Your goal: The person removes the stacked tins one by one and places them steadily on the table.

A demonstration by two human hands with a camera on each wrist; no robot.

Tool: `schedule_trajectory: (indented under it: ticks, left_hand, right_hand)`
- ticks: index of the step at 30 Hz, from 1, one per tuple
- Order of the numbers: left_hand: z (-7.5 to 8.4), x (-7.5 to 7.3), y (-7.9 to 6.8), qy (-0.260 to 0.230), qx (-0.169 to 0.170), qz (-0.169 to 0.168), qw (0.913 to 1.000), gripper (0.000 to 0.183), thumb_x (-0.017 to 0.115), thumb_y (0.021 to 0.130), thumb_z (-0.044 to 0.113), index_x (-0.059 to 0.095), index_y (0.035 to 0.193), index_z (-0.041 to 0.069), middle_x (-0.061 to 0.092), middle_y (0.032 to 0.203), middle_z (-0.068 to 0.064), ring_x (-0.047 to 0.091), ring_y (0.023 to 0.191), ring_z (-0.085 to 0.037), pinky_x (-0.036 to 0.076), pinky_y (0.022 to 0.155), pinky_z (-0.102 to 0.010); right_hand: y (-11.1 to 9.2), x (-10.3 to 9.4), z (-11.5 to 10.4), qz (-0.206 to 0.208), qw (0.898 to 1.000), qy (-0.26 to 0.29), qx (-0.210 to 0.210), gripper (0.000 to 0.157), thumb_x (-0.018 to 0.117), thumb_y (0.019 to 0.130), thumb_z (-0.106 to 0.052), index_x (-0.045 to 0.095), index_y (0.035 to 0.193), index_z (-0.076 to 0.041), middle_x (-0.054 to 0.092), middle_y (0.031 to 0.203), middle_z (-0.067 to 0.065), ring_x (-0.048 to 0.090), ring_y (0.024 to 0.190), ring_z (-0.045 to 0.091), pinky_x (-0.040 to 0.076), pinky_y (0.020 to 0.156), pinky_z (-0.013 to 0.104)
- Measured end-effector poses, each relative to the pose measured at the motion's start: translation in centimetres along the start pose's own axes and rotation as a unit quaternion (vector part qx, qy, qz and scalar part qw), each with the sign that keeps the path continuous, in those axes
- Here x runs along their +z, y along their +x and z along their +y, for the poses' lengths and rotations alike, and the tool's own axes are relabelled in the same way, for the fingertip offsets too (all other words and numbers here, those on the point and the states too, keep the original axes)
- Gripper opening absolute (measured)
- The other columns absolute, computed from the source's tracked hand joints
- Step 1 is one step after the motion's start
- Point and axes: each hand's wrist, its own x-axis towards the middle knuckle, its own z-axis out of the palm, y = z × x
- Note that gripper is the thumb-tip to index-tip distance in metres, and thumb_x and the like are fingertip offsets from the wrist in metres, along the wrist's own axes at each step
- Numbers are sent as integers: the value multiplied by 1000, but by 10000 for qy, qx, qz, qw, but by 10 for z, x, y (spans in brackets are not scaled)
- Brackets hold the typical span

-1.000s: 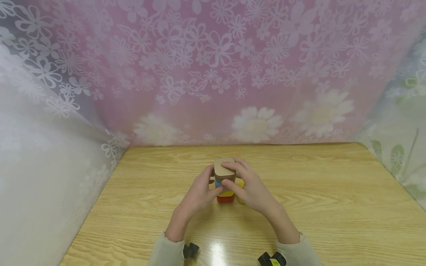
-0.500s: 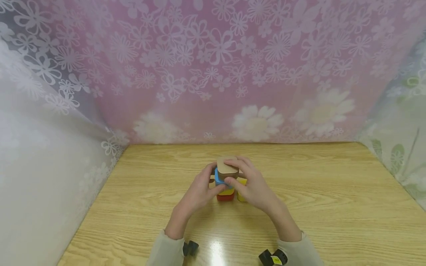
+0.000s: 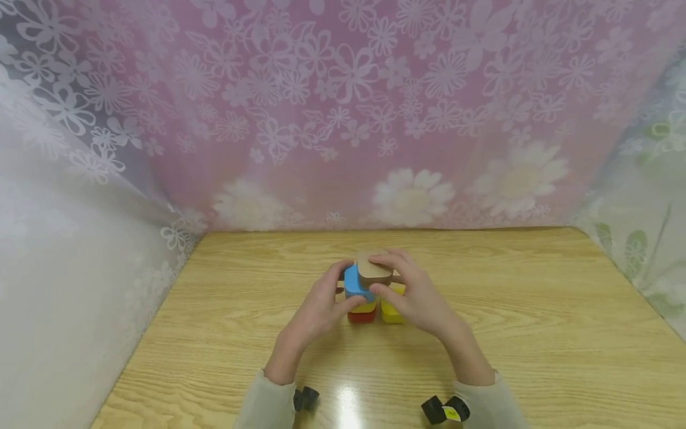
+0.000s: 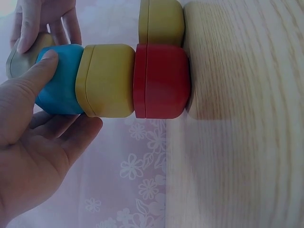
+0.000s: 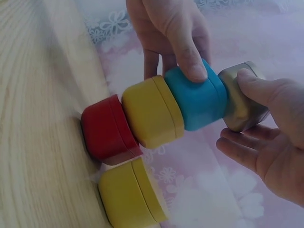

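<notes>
Small rounded tin boxes with lids form a stack: a red tin on the table, a yellow tin on it, then a blue tin. My left hand grips the blue tin, thumb on its near side and fingers round the back. A gold tin sits at the top, shifted right so that much of the blue lid shows. Thumb and fingers of my right hand hold this gold tin from the right, and its bottom edge is right at the blue lid.
A second yellow tin stands on the wooden table just right of the stack, partly behind my right hand in the head view. Flowered pink cloth hangs along the table's back edge. Each wrist wears a black camera mount.
My right hand has moved the gold tin to the right, from squarely over the blue tin to partly off it, uncovering the blue lid. My left hand keeps its hold on the blue tin.
</notes>
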Motion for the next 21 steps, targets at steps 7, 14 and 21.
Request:
schedule_trajectory:
  ticks: [7,14,21]
  left_hand:
    - [2,0,-1,-128,-116,-17,9998,74,72,93,23,32,151,4,47,144,-12,51,128,-27,47,103,-47]
    - [3,-1,-2,-71,-113,65,9999,72,73,92,23,34,150,5,49,143,-12,52,126,-26,49,102,-45]
    - [2,1,-1,-38,-6,88,10000,71,73,92,21,35,150,3,49,142,-12,52,127,-26,50,101,-44]
  right_hand:
    - [-3,-11,5,91,9998,-124,124,48,72,90,-8,54,134,-11,51,133,11,53,120,30,56,88,50]
    - [-6,-23,7,94,9987,27,503,56,74,88,-4,49,137,-8,47,137,14,54,119,35,57,86,47]
    - [-10,-36,11,21,9957,87,918,70,76,85,1,42,145,-6,44,142,18,53,118,45,59,82,41]
